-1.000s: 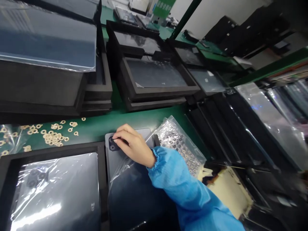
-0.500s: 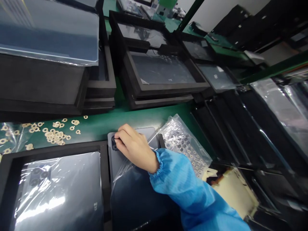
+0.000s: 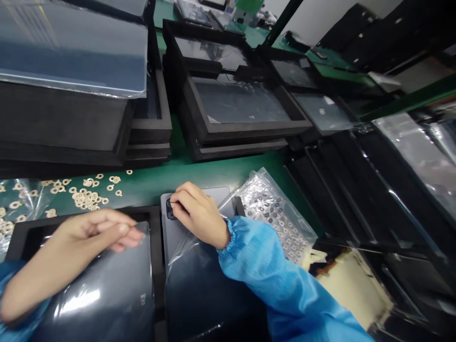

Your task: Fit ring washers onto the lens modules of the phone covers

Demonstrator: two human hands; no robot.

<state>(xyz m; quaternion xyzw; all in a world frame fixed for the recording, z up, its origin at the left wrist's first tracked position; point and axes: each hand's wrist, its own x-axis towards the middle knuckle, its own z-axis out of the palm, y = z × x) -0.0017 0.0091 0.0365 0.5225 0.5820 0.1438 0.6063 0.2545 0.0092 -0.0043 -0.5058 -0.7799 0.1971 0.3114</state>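
My right hand (image 3: 199, 213) is closed, with its thumb and fingertips pressed together at the dark camera block (image 3: 170, 209) of a grey tablet (image 3: 178, 242). Whatever it may pinch is too small to make out. Clear film lies over the lower part of that tablet. My left hand (image 3: 96, 237) hovers above a film-covered tablet (image 3: 117, 285) in a black foam tray (image 3: 155, 247). Its thumb and index finger are pinched together, slightly blurred, and any thing between them cannot be made out. Small pale rings (image 3: 85, 197) lie beyond my left hand.
A clear bag (image 3: 278, 213) of small dark and pale rings lies right of the grey tablet. Stacked foam trays (image 3: 256, 128) with tablets stand behind, and a wrapped panel (image 3: 71, 52) tops the left stack. Black trays lean at the right. A green mat (image 3: 206, 173) shows between.
My left hand has come into view from the left, over the left tablet. My right hand stays at the camera block. The view has shifted slightly.
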